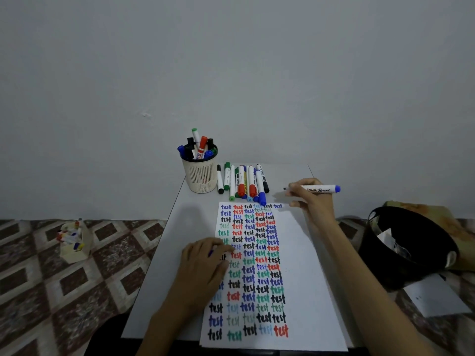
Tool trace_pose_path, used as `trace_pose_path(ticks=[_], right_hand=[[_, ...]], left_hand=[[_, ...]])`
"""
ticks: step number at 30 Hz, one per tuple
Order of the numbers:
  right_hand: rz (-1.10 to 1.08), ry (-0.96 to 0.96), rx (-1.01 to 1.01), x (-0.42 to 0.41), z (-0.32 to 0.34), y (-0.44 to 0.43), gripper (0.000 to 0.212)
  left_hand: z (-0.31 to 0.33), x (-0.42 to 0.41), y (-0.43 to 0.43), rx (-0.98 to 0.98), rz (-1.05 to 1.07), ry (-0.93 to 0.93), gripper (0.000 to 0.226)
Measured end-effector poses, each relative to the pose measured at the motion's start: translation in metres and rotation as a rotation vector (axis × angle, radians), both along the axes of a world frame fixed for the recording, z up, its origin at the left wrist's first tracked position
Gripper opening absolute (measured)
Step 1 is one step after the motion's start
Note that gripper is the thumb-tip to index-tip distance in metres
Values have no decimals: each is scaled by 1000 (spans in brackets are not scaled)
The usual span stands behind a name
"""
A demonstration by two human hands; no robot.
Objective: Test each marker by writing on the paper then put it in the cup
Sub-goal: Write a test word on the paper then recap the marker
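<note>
A white sheet of paper (pixel 303 265) lies on the small white table (pixel 164 255), filled with several columns of the word "test" in different colours. My right hand (pixel 312 201) holds an uncapped whiteboard marker (pixel 321 189) with a blue end just above the paper's top right corner, tip pointing left. My left hand (pixel 205 260) rests on the paper's left edge with its fingers curled around a small blue cap, mostly hidden. A cream mesh cup (pixel 201 173) at the table's back holds several markers. A row of loose markers (pixel 243 182) lies to its right.
A black bin (pixel 411 242) with crumpled paper stands on the floor to the right, with white sheets (pixel 437 296) beside it. A small box of markers (pixel 73 240) sits on the patterned floor at left. A plain wall is behind the table.
</note>
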State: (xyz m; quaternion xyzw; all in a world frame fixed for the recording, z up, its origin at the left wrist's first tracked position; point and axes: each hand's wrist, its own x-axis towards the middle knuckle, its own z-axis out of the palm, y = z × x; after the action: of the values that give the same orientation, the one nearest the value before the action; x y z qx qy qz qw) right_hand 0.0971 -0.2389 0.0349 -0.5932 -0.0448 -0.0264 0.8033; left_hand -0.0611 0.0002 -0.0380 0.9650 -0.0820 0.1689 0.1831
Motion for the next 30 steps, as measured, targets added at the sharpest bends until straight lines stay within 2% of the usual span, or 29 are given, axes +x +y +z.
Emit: trace_pose_path(ticks=[5, 12, 30], right_hand=[[-22, -43, -277, 22, -15, 16, 28], [20, -101, -424, 37, -27, 33, 30], [10, -157, -516, 45, -35, 30, 34]], left_hand=[[3, -1, -3, -17, 3, -20, 36], [2, 0, -2, -14, 1, -25, 31], [1, 1, -2, -31, -6, -18, 33]])
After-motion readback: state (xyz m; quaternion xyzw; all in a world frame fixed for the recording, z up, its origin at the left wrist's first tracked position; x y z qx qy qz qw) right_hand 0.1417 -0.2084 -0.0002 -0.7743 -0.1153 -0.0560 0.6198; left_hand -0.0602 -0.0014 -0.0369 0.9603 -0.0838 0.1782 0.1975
